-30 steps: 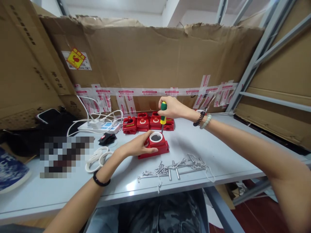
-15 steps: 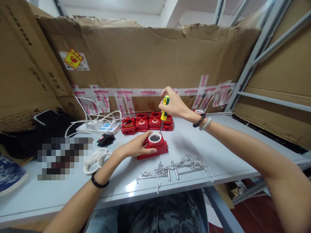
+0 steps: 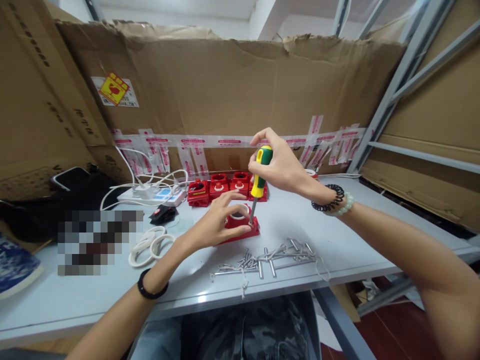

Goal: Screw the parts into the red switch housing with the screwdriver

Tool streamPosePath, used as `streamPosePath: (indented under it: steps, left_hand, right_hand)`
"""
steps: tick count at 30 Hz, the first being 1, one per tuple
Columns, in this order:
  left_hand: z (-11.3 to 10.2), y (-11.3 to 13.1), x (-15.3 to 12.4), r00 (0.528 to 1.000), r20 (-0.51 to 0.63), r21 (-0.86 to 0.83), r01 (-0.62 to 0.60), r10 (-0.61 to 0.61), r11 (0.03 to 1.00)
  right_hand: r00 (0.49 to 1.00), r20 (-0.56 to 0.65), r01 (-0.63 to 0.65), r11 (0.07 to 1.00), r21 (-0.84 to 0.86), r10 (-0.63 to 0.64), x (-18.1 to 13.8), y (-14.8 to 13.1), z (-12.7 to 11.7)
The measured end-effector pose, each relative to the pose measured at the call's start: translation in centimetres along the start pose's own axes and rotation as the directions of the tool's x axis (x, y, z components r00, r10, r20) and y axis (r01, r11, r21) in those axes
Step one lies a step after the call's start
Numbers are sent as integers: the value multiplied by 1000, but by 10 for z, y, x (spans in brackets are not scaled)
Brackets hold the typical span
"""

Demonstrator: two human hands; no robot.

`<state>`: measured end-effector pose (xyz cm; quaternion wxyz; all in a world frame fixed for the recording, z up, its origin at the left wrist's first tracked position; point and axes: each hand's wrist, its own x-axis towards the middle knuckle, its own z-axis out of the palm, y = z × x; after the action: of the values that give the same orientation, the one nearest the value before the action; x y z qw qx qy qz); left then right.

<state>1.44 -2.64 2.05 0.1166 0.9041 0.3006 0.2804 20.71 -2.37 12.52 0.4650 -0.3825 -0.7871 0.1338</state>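
My left hand point(image 3: 217, 222) grips a red plastic housing point(image 3: 243, 229) with a white ring set in its top, holding it on the grey table point(image 3: 337, 235). My right hand point(image 3: 279, 165) is closed around a green and yellow screwdriver point(image 3: 260, 175). The screwdriver stands nearly upright with its tip down at the housing's near right corner. A heap of long metal screws point(image 3: 262, 260) lies just in front of the housing.
A row of finished red housings point(image 3: 219, 189) stands behind. White rings point(image 3: 148, 245) lie at the left, with a power strip and white cables point(image 3: 153, 192) beyond. Cardboard sheets point(image 3: 232, 95) wall the back and left. A metal shelf frame point(image 3: 390, 95) rises at the right.
My right hand brought the screwdriver nearer, from the housing's far side to its near right corner. My left hand shifted its grip and lifted its fingers over the housing.
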Motion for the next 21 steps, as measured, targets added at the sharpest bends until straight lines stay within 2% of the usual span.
streamPosePath:
  steps: [3,15,21]
  left_hand:
    - [2,7,0,998,50,10,-44,43,999]
    - [-8,10,-6,968,249,77,12,-31,997]
    - [-8,9,-7,962,271,60,-4,-12,998]
  right_hand:
    - [999,22,39,999,30,-40,-3,-1,9]
    - [996,68,42,996,83,-48,-11,13,37]
    - [995,97,18,996,85,-26,-13,14,42]
